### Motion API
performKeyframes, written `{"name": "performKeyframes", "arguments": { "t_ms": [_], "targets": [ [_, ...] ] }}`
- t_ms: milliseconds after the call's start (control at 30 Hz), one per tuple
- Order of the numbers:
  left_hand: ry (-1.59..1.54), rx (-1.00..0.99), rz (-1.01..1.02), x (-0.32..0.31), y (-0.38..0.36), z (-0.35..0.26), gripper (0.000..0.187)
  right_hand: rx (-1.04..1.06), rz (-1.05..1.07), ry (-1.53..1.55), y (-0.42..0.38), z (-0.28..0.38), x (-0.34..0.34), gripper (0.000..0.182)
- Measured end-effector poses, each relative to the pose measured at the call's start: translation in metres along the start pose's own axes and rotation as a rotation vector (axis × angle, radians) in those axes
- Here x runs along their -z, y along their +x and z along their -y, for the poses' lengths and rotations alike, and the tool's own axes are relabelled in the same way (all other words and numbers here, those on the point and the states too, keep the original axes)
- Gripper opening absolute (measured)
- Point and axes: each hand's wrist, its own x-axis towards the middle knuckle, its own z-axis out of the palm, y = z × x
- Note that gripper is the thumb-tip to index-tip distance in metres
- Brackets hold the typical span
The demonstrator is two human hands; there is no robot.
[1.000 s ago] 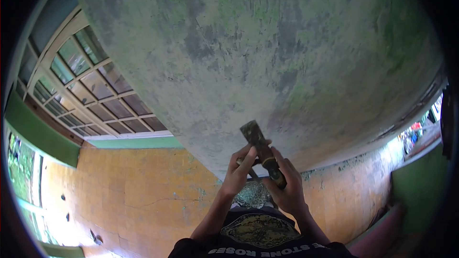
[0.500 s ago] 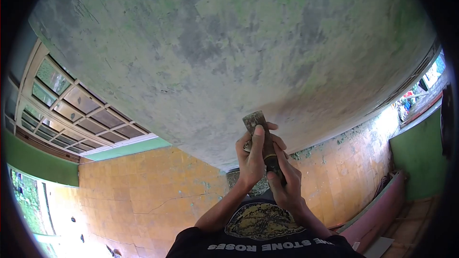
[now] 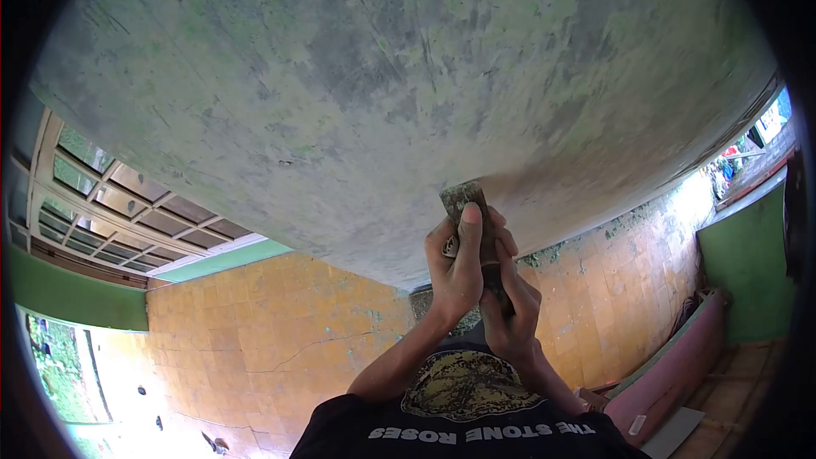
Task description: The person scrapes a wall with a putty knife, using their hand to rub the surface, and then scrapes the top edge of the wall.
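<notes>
Both my hands are closed round one long, dark, worn tool (image 3: 463, 195) with a blunt, squarish upper end; its exact kind I cannot tell. My left hand (image 3: 459, 268) grips the upper part, its thumb lying along the front. Lower down, my right hand (image 3: 512, 314) wraps the handle, fingers reaching up its right side. The tool's tip is right at the patchy grey-green wall (image 3: 357, 144). A small round, pale detail shows beside my left fingers.
Below the wall lies a yellowish tiled floor (image 3: 280, 331) with a crack. A paned window frame (image 3: 136, 195) stands at left. At lower right are a curved pink panel (image 3: 671, 374) and a green wall (image 3: 744, 246). Small dark items (image 3: 212, 442) lie on the floor at lower left.
My hands and the tool have shifted slightly up and right in view, with the tool still gripped in both. The camera view has also moved a little.
</notes>
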Motion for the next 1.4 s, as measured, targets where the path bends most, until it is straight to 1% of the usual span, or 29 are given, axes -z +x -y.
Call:
{"name": "performKeyframes", "arguments": {
  "t_ms": [33, 100, 133, 233, 333, 367, 533, 600, 733, 800, 833, 933, 1000, 1100, 1233, 1333, 1400],
  "targets": [
    [0.0, 0.007, -0.001, 0.0, 0.0, -0.002, 0.045, -0.007, 0.0, 0.0, 0.001, 0.001, 0.0, 0.061],
    [0.032, -0.073, 0.048, 0.0, 0.004, -0.006, 0.047, 0.062, -0.004, -0.033, 0.008, 0.004, 0.002, 0.061],
    [0.035, -0.061, 0.052, -0.002, 0.003, -0.011, 0.047, 0.05, -0.01, -0.033, 0.01, 0.009, 0.001, 0.061],
    [-0.002, -0.066, 0.035, -0.005, 0.004, -0.021, 0.048, 0.105, -0.031, -0.051, 0.015, 0.017, -0.001, 0.06],
    [-0.002, -0.048, 0.024, 0.002, 0.002, -0.003, 0.048, 0.098, -0.023, -0.052, 0.006, 0.004, -0.003, 0.061],
    [0.013, -0.022, 0.02, 0.004, 0.001, 0.003, 0.047, 0.068, -0.031, -0.048, 0.001, -0.001, -0.005, 0.061],
    [0.001, 0.03, 0.01, -0.001, -0.002, -0.007, 0.048, -0.007, -0.034, -0.051, 0.002, 0.007, -0.002, 0.06],
    [0.067, 0.004, 0.013, -0.001, 0.0, -0.009, 0.048, 0.041, -0.06, -0.043, 0.005, 0.006, -0.003, 0.059],
    [0.067, -0.003, -0.002, -0.003, 0.001, -0.01, 0.047, 0.033, -0.07, -0.042, 0.005, 0.008, -0.006, 0.059],
    [0.07, -0.063, 0.018, -0.005, 0.003, -0.016, 0.047, 0.08, -0.082, -0.06, 0.011, 0.014, -0.005, 0.06],
    [0.075, -0.054, 0.022, -0.004, 0.004, -0.019, 0.047, 0.07, -0.089, -0.058, 0.013, 0.018, -0.006, 0.06],
    [0.08, -0.106, 0.026, -0.002, 0.006, -0.025, 0.047, 0.07, -0.076, -0.023, 0.017, 0.023, -0.008, 0.06],
    [0.092, -0.022, 0.026, 0.006, 0.002, -0.009, 0.047, 0.031, -0.068, -0.042, 0.005, 0.008, -0.011, 0.061],
    [0.111, 0.014, 0.022, 0.008, -0.002, 0.0, 0.048, 0.036, -0.081, -0.041, -0.003, -0.002, -0.012, 0.06],
    [0.1, 0.007, 0.028, 0.006, 0.001, -0.007, 0.048, 0.015, -0.081, -0.021, 0.004, 0.006, -0.011, 0.059],
    [0.119, -0.039, 0.069, 0.007, 0.005, -0.012, 0.048, 0.075, -0.115, -0.029, 0.009, 0.007, -0.012, 0.059],
    [0.072, 0.008, 0.072, 0.009, 0.001, -0.015, 0.048, 0.055, -0.094, -0.018, 0.006, 0.007, -0.014, 0.059]
  ]
}}
